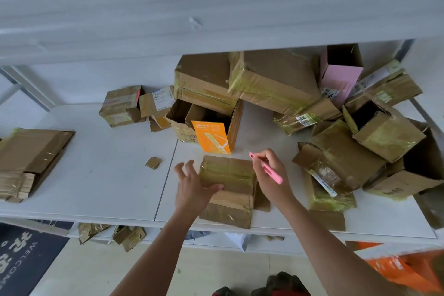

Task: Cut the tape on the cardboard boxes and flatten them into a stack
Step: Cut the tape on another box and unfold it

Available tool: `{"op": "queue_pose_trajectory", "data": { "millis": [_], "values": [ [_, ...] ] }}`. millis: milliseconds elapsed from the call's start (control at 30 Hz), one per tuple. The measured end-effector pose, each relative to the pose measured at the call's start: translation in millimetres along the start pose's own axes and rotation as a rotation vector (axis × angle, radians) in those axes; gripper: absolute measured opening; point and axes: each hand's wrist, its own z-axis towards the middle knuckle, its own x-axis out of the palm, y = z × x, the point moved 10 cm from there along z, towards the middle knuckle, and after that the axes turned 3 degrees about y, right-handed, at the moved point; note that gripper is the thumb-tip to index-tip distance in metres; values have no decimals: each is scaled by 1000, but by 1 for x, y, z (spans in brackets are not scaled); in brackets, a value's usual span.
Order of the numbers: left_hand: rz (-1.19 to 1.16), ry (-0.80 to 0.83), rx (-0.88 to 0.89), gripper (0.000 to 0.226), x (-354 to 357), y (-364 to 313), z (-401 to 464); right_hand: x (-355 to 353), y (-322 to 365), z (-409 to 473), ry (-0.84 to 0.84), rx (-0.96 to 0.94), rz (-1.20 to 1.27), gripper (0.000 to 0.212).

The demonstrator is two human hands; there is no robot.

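Note:
A small taped cardboard box [230, 180] lies on the white table [108, 175] near its front edge, yellowish tape running across its top. My left hand [192, 185] rests against the box's left side with fingers spread and the thumb on its top. My right hand [269, 173] grips a pink cutter [266, 168] like a pen, its tip raised just above the box's far right corner. A stack of flattened boxes [31, 158] lies at the table's left edge.
Several taped and open boxes are heaped at the back and right, among them an orange box [213, 137] and a pink one [338, 79]. A cardboard scrap [153, 163] lies mid-table. Cardboard pieces [125, 235] sit below the table edge. A dark mat [21, 259] covers the floor left.

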Motion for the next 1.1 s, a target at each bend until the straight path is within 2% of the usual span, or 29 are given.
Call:
{"op": "queue_pose_trajectory", "data": {
  "millis": [100, 167, 233, 333, 400, 567, 633, 700, 733, 833, 933, 1000, 1100],
  "values": [
    [-140, 31, -238, 66, 10, 29, -6, -9, 4, -16, -74, -61, 26, 7],
    [-296, 106, -290, 59, 27, 34, -8, -3, 8, -27, -62, -96, 33, 10],
    [-386, 158, -259, 56, 40, 24, -10, 2, 7, -36, -94, -103, 22, 15],
    [-341, 150, -201, 41, 40, 9, -9, 0, 5, -45, -183, -92, 38, 20],
    [-273, 148, -139, 37, 32, 3, -1, 0, 5, -48, -184, -105, 57, 17],
    [-157, 260, 70, 52, 35, -29, 1, -3, 5, -41, -186, -78, 81, 17],
    [-25, 361, 99, 88, 55, -36, -10, -2, 5, -36, -178, -73, 58, 12],
    [132, 367, 60, 118, 64, -33, -16, -4, 2, -33, -191, -62, 34, 11],
    [179, 340, 56, 120, 64, -32, -16, -7, 1, -31, -203, -63, 21, 13],
    [264, 330, 132, 107, 59, -48, -13, -9, -3, -28, -190, -49, 36, 17],
    [341, 327, 211, 112, 45, -63, -5, -9, -1, -23, -149, -58, 66, 10],
    [402, 315, 215, 114, 33, -62, 2, -12, 4, -20, -147, -88, 28, 7],
    [377, 282, 170, 107, 17, -46, 9, -15, 10, -28, -165, -127, -3, 16]
  ]
}}
